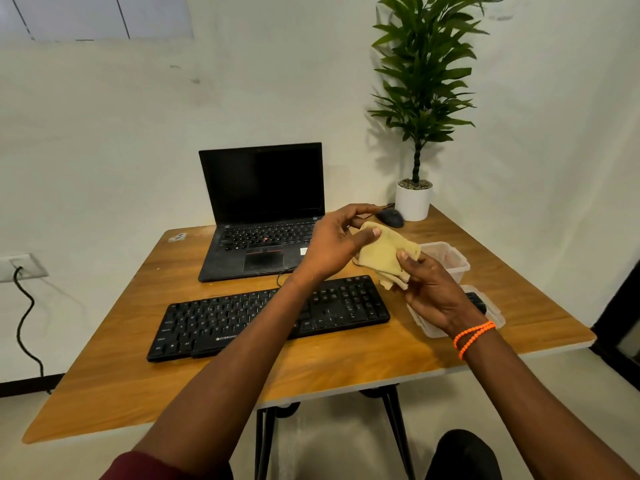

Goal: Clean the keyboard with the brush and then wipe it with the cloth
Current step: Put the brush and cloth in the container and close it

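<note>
Desk (346, 362) first, a wooden top that fills most of what I see from the head camera, with an open black laptop (263, 216) at its far edge and a potted plant (415, 188) in the far right corner. Nearer me lies the black keyboard (221, 323), flat on the desk and slightly angled, with my left forearm crossing over its middle. To its right I make out two clear plastic containers: one container (450, 258) behind my hands and another container (491, 313) under my right wrist with something dark in it (possibly the brush, though I cannot tell). A black mouse (391, 217) sits just beside the plant pot. Above the right end of the keyboard I hold the yellow cloth (384, 254) in the air between both hands, folded or bunched. My left hand (332, 244) pinches its upper corner, the thumb pressed onto the fabric, so that grip is closed on the cloth. My right hand (433, 292) holds the lower edge, thumb on top and fingers curled beneath, likewise gripping the cloth. Orange beaded bracelets (472, 336) circle my right wrist.
</note>
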